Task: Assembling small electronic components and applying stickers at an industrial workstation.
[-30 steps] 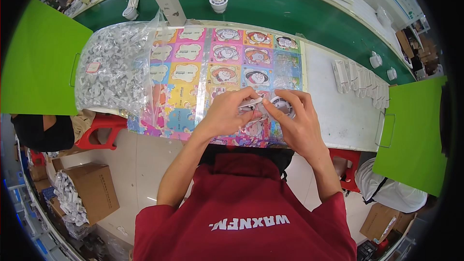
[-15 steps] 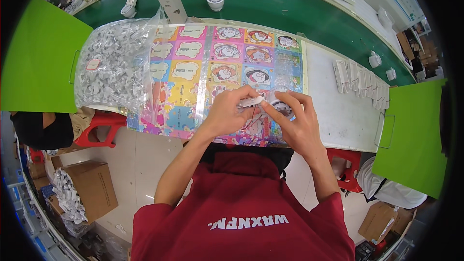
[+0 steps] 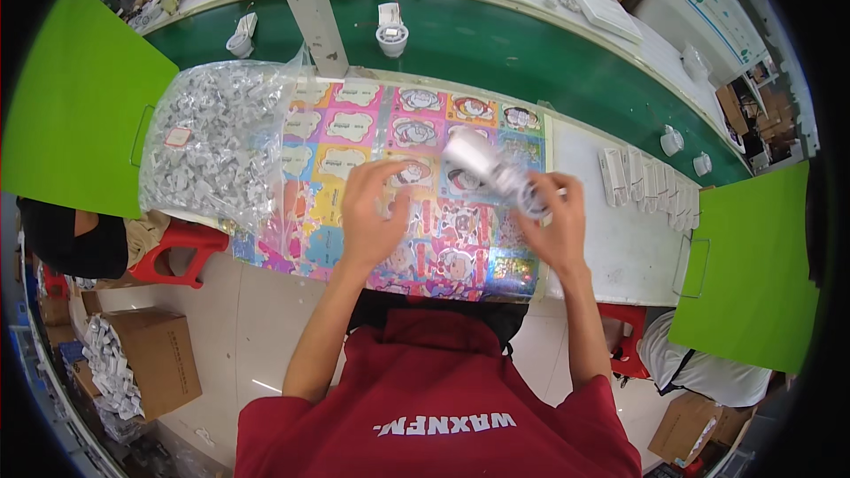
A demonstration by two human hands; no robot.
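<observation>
My right hand (image 3: pixel 558 228) grips a white round fitting by its ringed end, with a white box-shaped part (image 3: pixel 475 156) joined to it and pointing up and left. Motion blurs the piece, so its details are hard to make out. To its left, my left hand (image 3: pixel 374 219) hovers over the table with fingers apart and nothing in them. Beneath both hands lies a colourful sheet (image 3: pixel 341 159) printed with cartoon pictures, under clear film and tape. Left of it rests a large clear bag (image 3: pixel 212 146) full of small white plastic parts.
Several white elongated parts (image 3: pixel 651 181) stand in a row on the white tabletop at right. Beyond the table runs a green conveyor belt (image 3: pixel 531 66) carrying white round fittings (image 3: pixel 392 39). A metal post (image 3: pixel 310 13) rises at its near edge. Green panels (image 3: pixel 80 106) flank the table.
My hands were together around the white fitting and have moved apart. The left hand has let go and opened; the right holds the piece, now tilted up-left. The view has shifted slightly.
</observation>
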